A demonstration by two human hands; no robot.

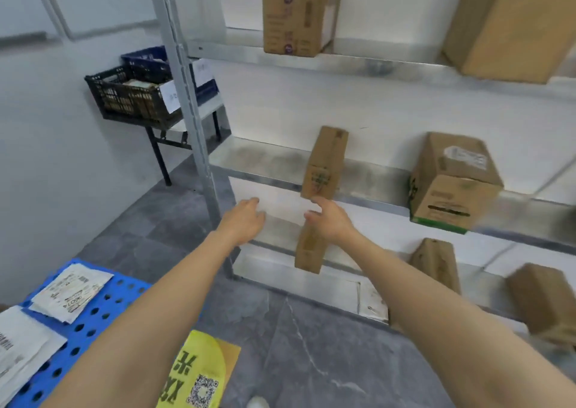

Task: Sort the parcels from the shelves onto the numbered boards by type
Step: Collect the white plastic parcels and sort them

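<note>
While both arms stretch toward the rack, neither grip has hold of anything. The left hand [246,217] is spread with fingers straight, in front of the white gap under the middle shelf [265,161]. The right hand [330,220] is loosely open, fingers a little bent, just under the slim box [325,164]. Whether its fingertips touch that box I cannot tell.

The slim box stands upright at the front edge of the middle shelf. Straight below, partly hidden by the right hand, a second box [308,251] stands on the lower shelf [274,233]. Well to the right, a big box [452,183] sits tilted on the middle shelf, jutting over its edge. Two more brown boxes [436,264] stand on the lower shelf further right. On the top shelf [374,61] are a top box [299,20] and, at the far right, a carton [511,24].

The rack's post [187,95] rises just left of the left hand. Behind it a desk [202,111] carries a black crate [131,95] and a blue crate [149,61].

At bottom left a blue board [93,314] with holes bears two flat parcels [71,292]. A yellow bag [199,373] lies beside it on the floor [296,345].
</note>
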